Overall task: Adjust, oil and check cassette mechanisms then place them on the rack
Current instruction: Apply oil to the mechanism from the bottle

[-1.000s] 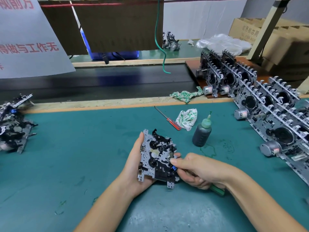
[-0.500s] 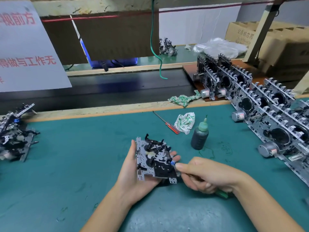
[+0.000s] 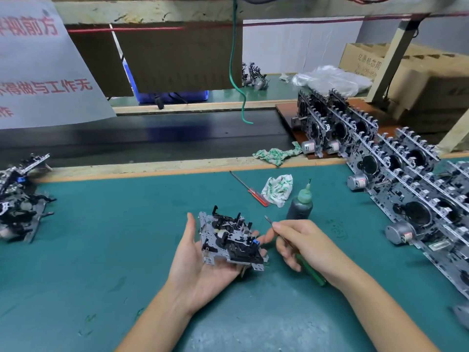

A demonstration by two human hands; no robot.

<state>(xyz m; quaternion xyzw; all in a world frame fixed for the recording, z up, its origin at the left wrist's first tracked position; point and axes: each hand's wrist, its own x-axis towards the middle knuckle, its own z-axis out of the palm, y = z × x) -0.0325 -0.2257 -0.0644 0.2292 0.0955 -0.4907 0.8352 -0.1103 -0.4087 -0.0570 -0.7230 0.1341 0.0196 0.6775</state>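
— Metal-and-plastic cassette mechanism (image 3: 229, 241) sits in our left hand (image 3: 200, 260), palm up, fingers loosely cupped under it, thumb up along its left side. It's held over the green tabletop (image 3: 101, 250), approx. mid-way along the near edge.

— And our right hand (image 3: 303, 245)?

— Pinching a green-handled screwdriver (image 3: 308, 269), tip up and clear of the mechanism, just beside its right edge.

— What could go wrong?

— Grip under the mechanism is loose, so pressing w/ the tip could tilt it off the palm. Also the oil bottle (image 3: 300, 205) stands just behind our right hand; a backward swing could tip it.

— Which way does it point?

— Working side up, facing us. Long axis runs approx. from near edge toward far edge, leaning a bit left; black tabs at the far end.

— Rack?

— Rack of done mechanisms (image 3: 406, 189) along the right edge; ours isn't there yet. Red screwdriver (image 3: 250, 189) and rag (image 3: 278, 190) lie further back.
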